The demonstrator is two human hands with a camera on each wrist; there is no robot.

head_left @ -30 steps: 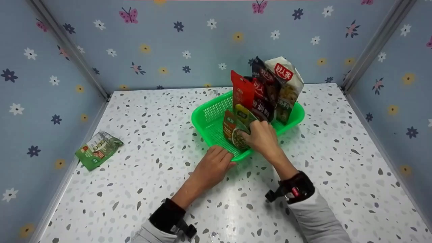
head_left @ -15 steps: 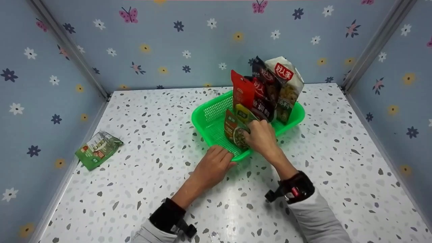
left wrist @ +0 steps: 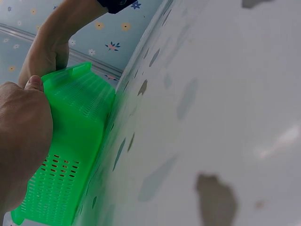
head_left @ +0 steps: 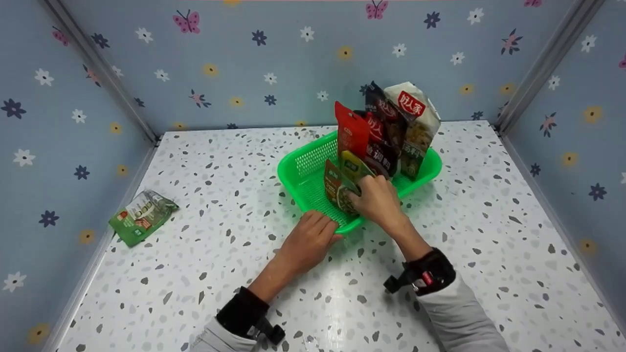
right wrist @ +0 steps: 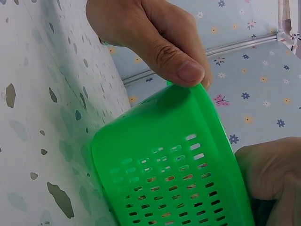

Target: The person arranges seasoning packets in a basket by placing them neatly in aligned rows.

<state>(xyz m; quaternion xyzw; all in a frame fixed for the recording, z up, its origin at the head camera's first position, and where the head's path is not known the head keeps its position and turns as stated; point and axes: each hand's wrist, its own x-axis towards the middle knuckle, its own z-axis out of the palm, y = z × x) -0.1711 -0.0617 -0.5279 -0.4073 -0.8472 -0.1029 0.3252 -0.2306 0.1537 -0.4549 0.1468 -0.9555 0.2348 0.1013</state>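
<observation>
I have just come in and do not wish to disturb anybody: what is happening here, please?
A person's left hand grips the near rim of a green basket on a speckled table. The right hand is at a brown packet and a yellow-topped packet inside; its exact grip is hidden. Farther back stand a red packet, dark packets and a white-topped packet. A green packet lies apart on the table, at the left.

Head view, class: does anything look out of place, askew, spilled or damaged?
One green packet lies alone on the table, far left, while the other packets stand in the green basket, which sits at a slant to the table's back edge. No spill or obvious damage shows.
</observation>
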